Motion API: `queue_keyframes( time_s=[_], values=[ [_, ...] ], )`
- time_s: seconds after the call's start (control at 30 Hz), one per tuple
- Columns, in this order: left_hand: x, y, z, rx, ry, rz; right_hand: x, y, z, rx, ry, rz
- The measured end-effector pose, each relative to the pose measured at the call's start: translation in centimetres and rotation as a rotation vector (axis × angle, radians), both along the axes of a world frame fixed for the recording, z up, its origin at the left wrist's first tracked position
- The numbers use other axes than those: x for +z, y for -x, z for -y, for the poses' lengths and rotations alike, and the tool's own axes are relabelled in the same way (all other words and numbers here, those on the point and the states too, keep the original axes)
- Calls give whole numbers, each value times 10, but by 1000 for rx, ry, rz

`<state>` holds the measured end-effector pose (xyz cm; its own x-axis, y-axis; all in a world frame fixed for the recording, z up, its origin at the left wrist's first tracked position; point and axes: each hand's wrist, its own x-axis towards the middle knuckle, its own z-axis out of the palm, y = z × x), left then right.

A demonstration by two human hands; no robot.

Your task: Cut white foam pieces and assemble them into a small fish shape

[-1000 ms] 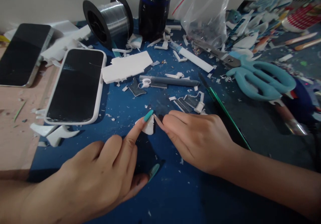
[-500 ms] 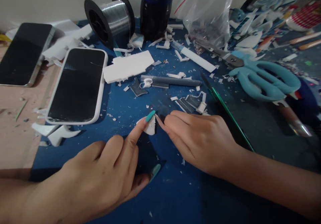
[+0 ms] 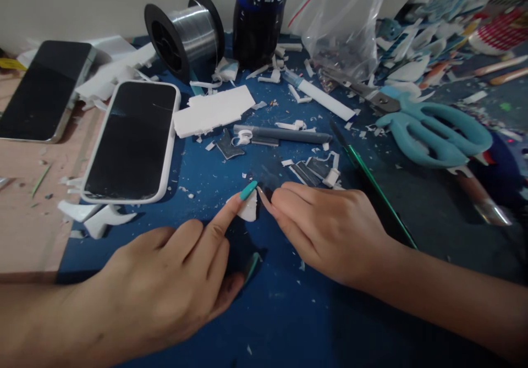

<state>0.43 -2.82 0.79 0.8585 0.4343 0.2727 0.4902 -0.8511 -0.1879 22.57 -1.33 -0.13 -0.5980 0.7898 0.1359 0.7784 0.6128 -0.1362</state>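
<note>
Pins a small white piece [image 3: 249, 210] to the blue counter [image 3: 284, 313] under the index finger of the left hand [image 3: 173, 285], with thumb spread apart. Curls the right hand [image 3: 334, 230] just beside the piece's right edge; cannot tell about anything clamped inside. Has a grey strip [image 3: 284, 133] beyond, a white-cased phone [image 3: 130, 142] to the left, a green-handled tool [image 3: 377, 197] and blue scissors [image 3: 437, 126] to the right.

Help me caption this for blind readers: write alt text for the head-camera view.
A bare, teal-nailed left hand touches a small, flat white scrap, with a bare right hand close beside it. On the blue tabletop lie blue-handled metal scissors and a white-edged phone, with a dark Pepsi bottle behind.
</note>
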Motion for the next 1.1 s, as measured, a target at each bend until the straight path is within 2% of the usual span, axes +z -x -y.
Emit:
queue_keyframes(
  time_s=[0.17,0.37,0.53,1.1],
  values=[
    [-3,2,-4,13,56,69,0,0,-1,1,14,-17],
    [-5,7,-3,-2,48,109,-2,-1,-1,13,8,-30],
    [-6,9,-2,37,83,87,-3,-1,-1,26,-15,-45],
    [-4,4,-5,49,140,89,-1,0,0,22,-9,-35]
  ],
)
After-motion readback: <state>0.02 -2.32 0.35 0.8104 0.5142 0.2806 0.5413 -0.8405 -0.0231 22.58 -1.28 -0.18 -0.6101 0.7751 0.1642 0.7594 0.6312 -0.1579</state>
